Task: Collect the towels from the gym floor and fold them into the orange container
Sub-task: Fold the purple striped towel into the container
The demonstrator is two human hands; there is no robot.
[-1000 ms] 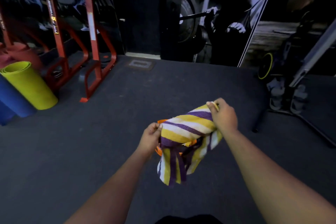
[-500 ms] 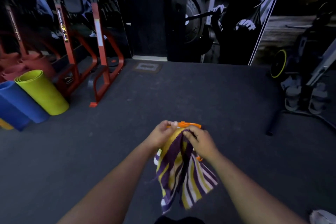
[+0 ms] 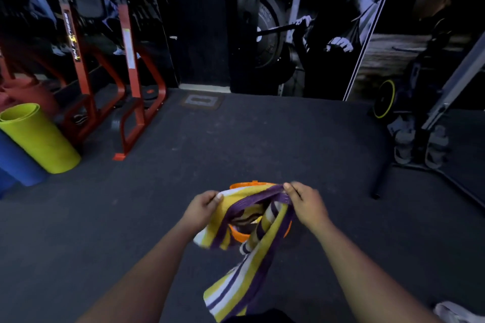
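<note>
Striped terry towel [image 3: 252,257] pinched by left hand [image 3: 202,207], right hand [image 3: 305,204].

Both hands are held out over the floor [image 3: 236,144], near the centre of the view. The left hand [image 3: 202,208] and the right hand [image 3: 308,204] each pinch an upper edge of the towel [image 3: 252,252], left and right of one another. The towel hangs between them and trails down toward the person. The container [image 3: 242,235] sits on the floor directly beneath and behind the towel, largely covered by it. Two rolled mats [image 3: 36,139] lean at the far left. A rack frame [image 3: 131,81] stands behind and right of them. A weight stand [image 3: 420,144] stands at the far right. A wall mural [image 3: 301,26] rises behind the floor.
</note>
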